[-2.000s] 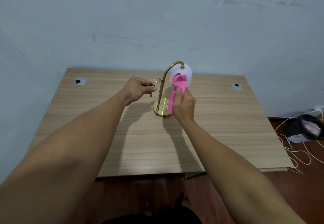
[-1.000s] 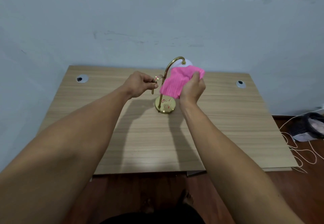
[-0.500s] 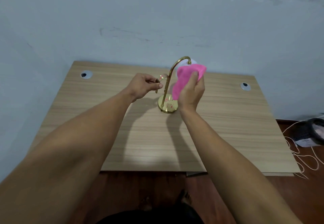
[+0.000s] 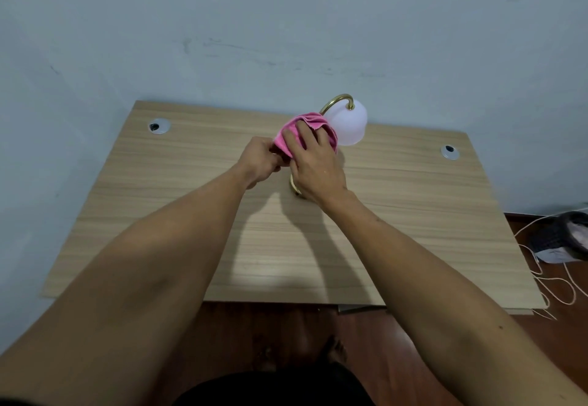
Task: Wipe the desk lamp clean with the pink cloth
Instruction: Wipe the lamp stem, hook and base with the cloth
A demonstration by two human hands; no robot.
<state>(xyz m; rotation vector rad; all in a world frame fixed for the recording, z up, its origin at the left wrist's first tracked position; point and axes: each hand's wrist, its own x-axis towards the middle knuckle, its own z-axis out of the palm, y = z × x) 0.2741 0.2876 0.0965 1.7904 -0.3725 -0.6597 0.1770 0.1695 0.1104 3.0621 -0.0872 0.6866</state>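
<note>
Our right hand [image 4: 313, 164] lies spread over the pink cloth [image 4: 302, 133], fingers [image 4: 305, 133] splayed and pressing it down around the gold stem of the desk lamp [image 4: 346, 122], so the hand is wrapped loosely over cloth and stem together, not clenched. Our left hand [image 4: 259, 162] is closed just beside it, to the left, pinching at the cloth's near-left edge or at something under it (we cannot tell which, since the cloth hides the contact). Above the cloth the stem curves out in a gold arc to the white shade [image 4: 348, 127], which hangs to the right of our hands and touches the cloth's far-right folds. Only a sliver of the round gold base [image 4: 294, 186] shows below our right palm, resting on the wooden surface [image 4: 191, 214] toward its far middle. We judge the wiping to be midway, with the stem in hand and the base yet to be seen to. The risk from here is tipping: the lamp looks top-heavy on a small base, and a sideways rub high on the stem could lever that base off the surface if our left hand slackens. A snag of the folds on the shade's fitting could likewise jerk the shade about. Two cable holes and a tangle of cord on the floor at the right lie well apart from all this.
</note>
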